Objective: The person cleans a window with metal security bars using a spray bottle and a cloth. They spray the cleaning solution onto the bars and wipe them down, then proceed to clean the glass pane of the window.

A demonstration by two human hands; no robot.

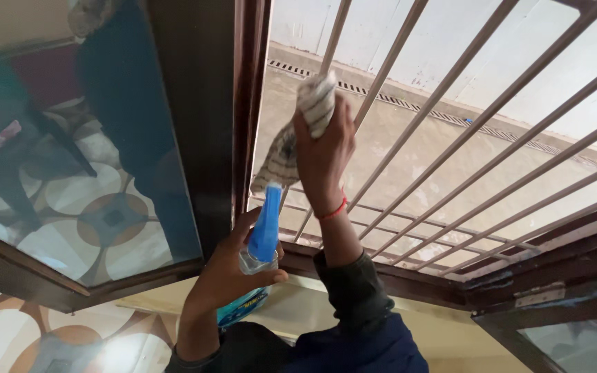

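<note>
My right hand is raised and grips a striped white and grey cloth, pressing it against a beige bar of the window grille. A red thread circles that wrist. My left hand, lower down, holds a clear spray bottle with a blue trigger head and a blue label, close to the dark brown window frame.
An open window pane in a brown frame swings inward at left and reflects a patterned floor. Another glass pane sits at lower right. Beyond the grille lies a concrete yard with a drain strip. A patterned tile floor is below.
</note>
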